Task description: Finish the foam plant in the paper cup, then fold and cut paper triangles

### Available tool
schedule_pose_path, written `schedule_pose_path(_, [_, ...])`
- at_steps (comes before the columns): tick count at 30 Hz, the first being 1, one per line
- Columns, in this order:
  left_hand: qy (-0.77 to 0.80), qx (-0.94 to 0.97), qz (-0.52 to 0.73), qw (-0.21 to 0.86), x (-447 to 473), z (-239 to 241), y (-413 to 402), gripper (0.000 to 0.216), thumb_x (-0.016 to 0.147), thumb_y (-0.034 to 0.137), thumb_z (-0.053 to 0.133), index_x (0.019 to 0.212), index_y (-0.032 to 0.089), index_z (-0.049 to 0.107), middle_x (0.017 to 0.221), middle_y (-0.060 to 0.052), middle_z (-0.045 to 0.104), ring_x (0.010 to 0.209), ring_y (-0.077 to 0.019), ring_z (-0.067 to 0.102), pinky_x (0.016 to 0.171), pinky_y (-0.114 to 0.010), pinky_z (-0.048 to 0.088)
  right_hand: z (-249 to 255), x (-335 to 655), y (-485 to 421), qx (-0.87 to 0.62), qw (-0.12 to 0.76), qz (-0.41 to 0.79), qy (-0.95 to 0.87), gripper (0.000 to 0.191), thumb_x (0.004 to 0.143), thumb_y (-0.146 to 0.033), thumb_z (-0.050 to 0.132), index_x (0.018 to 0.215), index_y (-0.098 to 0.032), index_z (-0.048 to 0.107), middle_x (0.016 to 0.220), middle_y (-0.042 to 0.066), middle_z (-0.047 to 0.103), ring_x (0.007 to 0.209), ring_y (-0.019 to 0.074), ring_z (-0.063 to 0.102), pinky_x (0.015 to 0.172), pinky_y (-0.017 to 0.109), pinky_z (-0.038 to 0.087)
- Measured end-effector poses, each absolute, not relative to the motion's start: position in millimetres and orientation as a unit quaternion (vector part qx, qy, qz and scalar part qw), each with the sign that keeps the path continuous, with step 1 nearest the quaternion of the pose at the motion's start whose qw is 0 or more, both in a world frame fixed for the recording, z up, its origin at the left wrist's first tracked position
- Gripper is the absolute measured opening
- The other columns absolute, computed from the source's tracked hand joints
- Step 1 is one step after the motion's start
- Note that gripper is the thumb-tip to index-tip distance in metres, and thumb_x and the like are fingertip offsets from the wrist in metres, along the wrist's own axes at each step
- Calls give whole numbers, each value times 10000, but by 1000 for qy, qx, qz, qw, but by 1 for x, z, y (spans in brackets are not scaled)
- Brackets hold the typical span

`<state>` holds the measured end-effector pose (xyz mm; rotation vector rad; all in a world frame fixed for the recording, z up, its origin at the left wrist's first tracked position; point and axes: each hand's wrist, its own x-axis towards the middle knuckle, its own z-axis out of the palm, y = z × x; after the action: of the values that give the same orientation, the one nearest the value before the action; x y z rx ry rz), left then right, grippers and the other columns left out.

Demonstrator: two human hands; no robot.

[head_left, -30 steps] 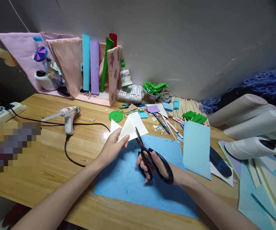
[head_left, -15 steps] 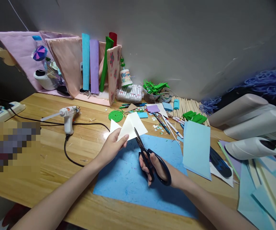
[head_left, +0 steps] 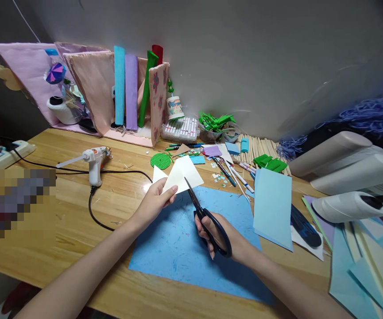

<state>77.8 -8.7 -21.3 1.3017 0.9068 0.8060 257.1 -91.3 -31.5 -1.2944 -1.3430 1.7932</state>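
Between thumb and fingers, my left hand (head_left: 160,197) pinches a cream-white piece of paper (head_left: 187,173) over the far edge of a blue sheet (head_left: 191,257). Black-handled scissors (head_left: 207,219) are in my right hand (head_left: 216,230), with its fingers through the loops. The blades point up and to the left, with the paper's lower edge between or against them; the exact contact is hard to make out. Behind my left hand shows a white paper corner (head_left: 158,173). A green disc (head_left: 160,161) lies just beyond the paper.
A white glue gun (head_left: 94,166) with a black cord stands at left. Pens and paper scraps (head_left: 222,175) lie beyond the blue sheet. Light-blue paper (head_left: 273,208) and a white spool (head_left: 349,206) are at right. A pink holder (head_left: 90,93) with crepe rolls stands behind.
The scissor handles have closed together and my right hand's fingers have drawn in. The paper and my left hand have shifted very slightly left.
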Motion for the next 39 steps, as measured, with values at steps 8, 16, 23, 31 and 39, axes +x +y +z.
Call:
schedule_pose_path(8, [383, 552, 315, 670, 80, -20, -10, 318, 738, 452, 569, 685, 165, 443, 541, 57, 390, 460, -61, 291, 417, -190, 179, -30, 254, -90, -455, 275, 670, -518, 612, 764, -731, 204, 820, -168, 436, 591, -51, 358, 435, 65, 398, 416, 218, 462])
schedule_pose_path(16, [364, 540, 310, 693, 80, -21, -12, 327, 745, 447, 565, 650, 165, 431, 529, 60, 382, 443, -52, 269, 415, -192, 168, -39, 251, -93, -450, 299, 678, -499, 570, 765, -722, 258, 790, -177, 421, 587, -56, 352, 416, 55, 390, 405, 196, 440])
schedule_pose_path(23, [357, 536, 310, 699, 79, -23, -11, 319, 761, 440, 552, 661, 164, 426, 531, 63, 375, 435, -50, 254, 417, -201, 153, -46, 247, -96, -455, 335, 693, -447, 537, 739, -714, 367, 769, -179, 407, 566, -68, 341, 385, 42, 368, 348, 165, 400])
schedule_pose_path(31, [352, 526, 304, 712, 79, -23, -11, 294, 760, 408, 564, 672, 161, 432, 517, 68, 385, 431, -46, 253, 413, -195, 146, -46, 247, -96, -441, 326, 676, -493, 579, 767, -724, 246, 811, -174, 423, 574, -67, 336, 406, 43, 375, 411, 190, 452])
schedule_pose_path(39, [330, 528, 271, 734, 79, -23, -13, 285, 773, 393, 562, 681, 153, 440, 498, 79, 384, 407, -31, 258, 394, -164, 167, -52, 247, -95, -434, 344, 674, -488, 597, 764, -729, 230, 810, -169, 431, 579, -63, 358, 405, 43, 400, 420, 194, 456])
